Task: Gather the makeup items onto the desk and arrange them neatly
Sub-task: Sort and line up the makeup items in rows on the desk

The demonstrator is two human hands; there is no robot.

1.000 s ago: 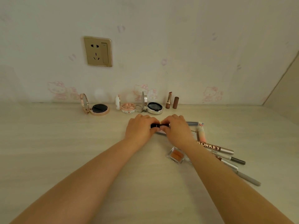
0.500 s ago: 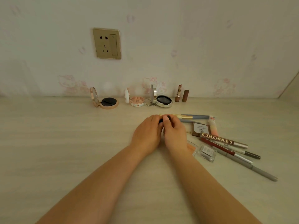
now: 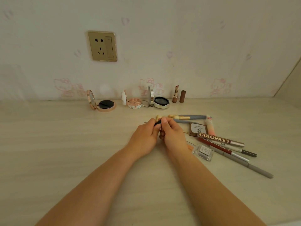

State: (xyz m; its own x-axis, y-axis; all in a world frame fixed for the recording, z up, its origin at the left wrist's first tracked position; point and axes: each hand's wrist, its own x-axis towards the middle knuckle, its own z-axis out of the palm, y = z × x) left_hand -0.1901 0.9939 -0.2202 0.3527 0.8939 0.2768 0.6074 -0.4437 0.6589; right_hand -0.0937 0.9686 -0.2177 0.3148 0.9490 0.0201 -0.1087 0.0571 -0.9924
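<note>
I note a matt, wood-grain desk (image 3: 57, 144); a glossy brass-look socket plate (image 3: 102, 46); shiny metal compact (image 3: 160, 101) near its far edge.

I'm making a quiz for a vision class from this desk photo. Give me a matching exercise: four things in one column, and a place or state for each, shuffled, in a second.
Things:
1. rose-gold compact
2. lipstick cap
3. small black item
4. wall socket

Places or states:
A. pinched between the left hand and right hand
B. set in the wall above the desk
C. lid open, leftmost in the row by the wall
D. upright beside the open lipstick

Pairs: 1-C, 2-D, 3-A, 4-B
</note>
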